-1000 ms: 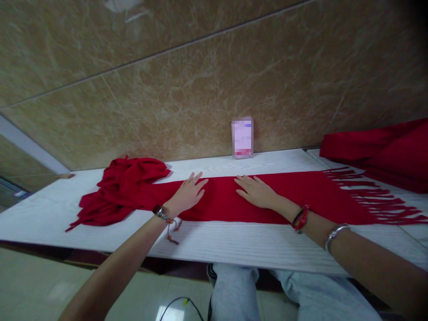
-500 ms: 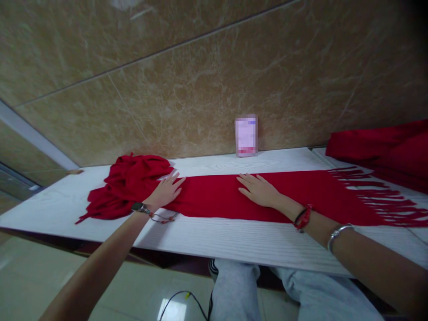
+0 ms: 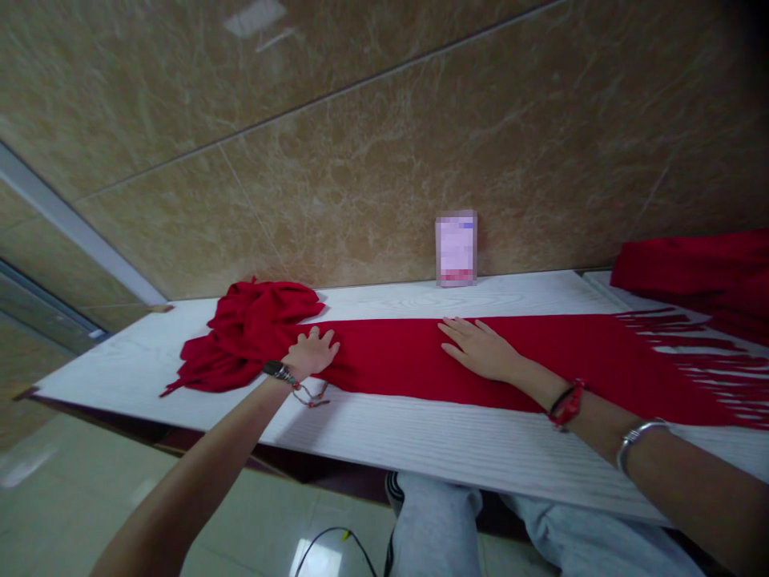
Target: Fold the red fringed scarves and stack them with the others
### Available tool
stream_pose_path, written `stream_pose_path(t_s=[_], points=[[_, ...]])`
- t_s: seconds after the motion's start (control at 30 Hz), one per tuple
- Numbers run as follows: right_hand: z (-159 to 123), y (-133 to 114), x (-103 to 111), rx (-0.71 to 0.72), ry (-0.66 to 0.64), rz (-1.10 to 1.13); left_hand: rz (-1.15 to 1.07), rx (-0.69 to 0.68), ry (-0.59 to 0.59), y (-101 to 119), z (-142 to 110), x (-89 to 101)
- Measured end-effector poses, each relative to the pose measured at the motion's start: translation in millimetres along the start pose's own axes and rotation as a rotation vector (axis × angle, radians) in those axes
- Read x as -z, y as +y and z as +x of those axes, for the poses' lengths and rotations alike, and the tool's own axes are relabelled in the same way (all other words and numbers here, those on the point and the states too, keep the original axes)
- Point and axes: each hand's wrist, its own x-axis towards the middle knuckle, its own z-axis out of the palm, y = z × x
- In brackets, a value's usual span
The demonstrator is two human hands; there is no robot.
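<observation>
A red scarf (image 3: 390, 357) lies stretched lengthwise over the white table, smooth in the middle and fringed at its right end. Its left part runs into a crumpled red heap (image 3: 246, 336). My left hand (image 3: 312, 353) rests on the scarf beside that heap, fingers apart and bent at the knuckles; whether the fingertips pinch any cloth cannot be made out. Flat on the middle of the scarf lies my right hand (image 3: 481, 349), palm down with fingers stretched out.
A phone-like pale rectangle (image 3: 456, 249), blurred out, leans against the brown tiled wall (image 3: 360, 176). More folded red cloth (image 3: 697, 272) lies at the far right beyond the fringe. The white table's (image 3: 420, 433) front edge runs just above my knees. A black cable (image 3: 328, 530) loops below.
My left hand's fingers have gone from stretched out to bent on the scarf. My right hand stays flat on the cloth. The whole view has shifted slightly, moving things to the right.
</observation>
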Motion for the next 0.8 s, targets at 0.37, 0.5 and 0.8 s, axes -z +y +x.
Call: stream_pose_path(t_s=[0.37,0.5,0.8], points=[[-2,-3,4,0.002,-0.003,-0.043,0.03,-0.261,0.01,15,16,16.4],[-2,-4,5,0.005,-0.003,-0.055,0.043,-0.18,-0.021,-7,34,8.3],[-1,-1,0,0.014,0.03,-0.047,0.07,-0.124,0.269,-3,15,-2.7]])
